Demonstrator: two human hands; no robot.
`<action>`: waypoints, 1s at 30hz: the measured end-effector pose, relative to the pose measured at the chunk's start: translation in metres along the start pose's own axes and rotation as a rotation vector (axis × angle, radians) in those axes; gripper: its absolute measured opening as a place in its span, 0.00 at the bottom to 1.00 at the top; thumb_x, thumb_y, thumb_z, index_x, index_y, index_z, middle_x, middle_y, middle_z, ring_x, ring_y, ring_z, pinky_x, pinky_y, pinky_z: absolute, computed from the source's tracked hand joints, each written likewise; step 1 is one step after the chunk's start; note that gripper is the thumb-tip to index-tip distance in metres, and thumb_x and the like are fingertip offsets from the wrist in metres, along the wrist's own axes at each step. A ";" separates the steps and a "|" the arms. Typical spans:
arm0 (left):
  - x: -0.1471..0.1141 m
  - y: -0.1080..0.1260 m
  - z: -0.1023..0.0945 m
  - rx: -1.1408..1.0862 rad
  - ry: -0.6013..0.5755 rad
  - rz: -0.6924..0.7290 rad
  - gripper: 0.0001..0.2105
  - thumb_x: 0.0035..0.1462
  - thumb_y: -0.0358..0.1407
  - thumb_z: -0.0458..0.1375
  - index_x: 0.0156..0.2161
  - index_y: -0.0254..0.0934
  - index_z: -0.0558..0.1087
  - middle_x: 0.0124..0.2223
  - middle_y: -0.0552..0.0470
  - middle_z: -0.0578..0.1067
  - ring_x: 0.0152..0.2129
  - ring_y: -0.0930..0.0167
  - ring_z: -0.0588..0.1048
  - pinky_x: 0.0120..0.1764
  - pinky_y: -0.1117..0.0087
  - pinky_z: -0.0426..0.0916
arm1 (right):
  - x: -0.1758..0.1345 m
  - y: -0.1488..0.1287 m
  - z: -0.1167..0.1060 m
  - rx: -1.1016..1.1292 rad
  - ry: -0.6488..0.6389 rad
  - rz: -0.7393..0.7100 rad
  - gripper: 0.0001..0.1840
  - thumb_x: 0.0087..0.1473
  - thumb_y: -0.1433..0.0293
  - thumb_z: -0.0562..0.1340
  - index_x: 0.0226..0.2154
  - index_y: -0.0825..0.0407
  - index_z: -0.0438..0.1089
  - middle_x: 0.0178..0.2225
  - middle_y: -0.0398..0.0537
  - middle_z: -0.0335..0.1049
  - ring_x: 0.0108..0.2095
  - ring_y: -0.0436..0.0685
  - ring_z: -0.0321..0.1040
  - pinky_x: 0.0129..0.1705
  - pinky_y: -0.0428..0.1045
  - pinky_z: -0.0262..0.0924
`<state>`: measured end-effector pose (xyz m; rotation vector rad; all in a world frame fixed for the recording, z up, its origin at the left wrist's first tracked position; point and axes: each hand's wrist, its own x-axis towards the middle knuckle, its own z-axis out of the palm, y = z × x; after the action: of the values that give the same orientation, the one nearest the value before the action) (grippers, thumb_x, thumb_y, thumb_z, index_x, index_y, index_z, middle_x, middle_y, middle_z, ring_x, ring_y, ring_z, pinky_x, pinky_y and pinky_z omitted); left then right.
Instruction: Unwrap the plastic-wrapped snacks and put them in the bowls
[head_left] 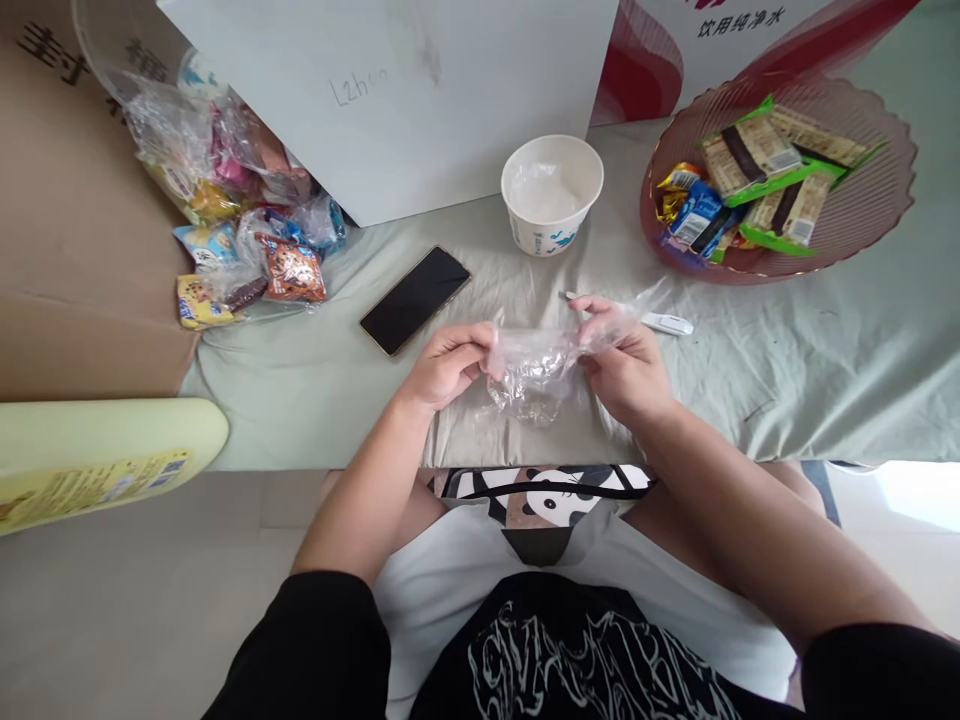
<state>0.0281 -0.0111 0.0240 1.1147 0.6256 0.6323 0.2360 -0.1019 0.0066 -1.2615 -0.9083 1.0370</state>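
Observation:
A crumpled clear plastic bag [534,365] stretches between my two hands above the cloth, close to the table's front edge. My left hand [452,368] pinches its left end between thumb and fingers. At the other end, my right hand [624,362] is closed on the plastic, part of which trails past the fingers to the upper right. Behind the right hand lies a white utility-knife-like tool [667,323], partly hidden by that hand and the film. Beyond the bag stands a white paper bowl [551,195] with clear plastic inside.
A black phone [416,300] lies left of the bowl. At the right, a pink ribbed basin [874,215] holds several wrapped snacks. A clear bag of snacks [255,225] leans against boxes at the left. A large white box [420,100] stands at the back.

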 end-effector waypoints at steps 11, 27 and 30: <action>-0.002 -0.008 -0.018 0.402 0.294 0.294 0.11 0.46 0.38 0.74 0.37 0.43 0.83 0.34 0.52 0.73 0.27 0.73 0.70 0.27 0.73 0.64 | 0.002 -0.004 -0.003 0.068 -0.197 0.287 0.37 0.49 0.59 0.73 0.56 0.43 0.57 0.32 0.39 0.71 0.26 0.53 0.70 0.29 0.51 0.68; 0.001 -0.009 -0.002 -0.223 0.193 -0.069 0.26 0.41 0.41 0.77 0.44 0.43 0.72 0.41 0.54 0.82 0.35 0.70 0.82 0.39 0.69 0.77 | 0.001 -0.010 -0.002 -0.049 -0.338 0.233 0.18 0.52 0.53 0.71 0.31 0.50 0.73 0.30 0.46 0.76 0.33 0.55 0.72 0.39 0.53 0.69; 0.000 -0.008 0.003 -0.209 0.067 -0.264 0.30 0.41 0.43 0.77 0.50 0.39 0.75 0.40 0.48 0.83 0.35 0.64 0.83 0.38 0.66 0.77 | 0.001 -0.014 -0.002 -0.009 -0.320 0.195 0.18 0.58 0.53 0.67 0.31 0.51 0.73 0.30 0.47 0.77 0.31 0.55 0.73 0.38 0.52 0.69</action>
<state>0.0313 -0.0152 0.0171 0.8028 0.7327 0.4957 0.2393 -0.1013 0.0202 -1.2298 -1.0457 1.4189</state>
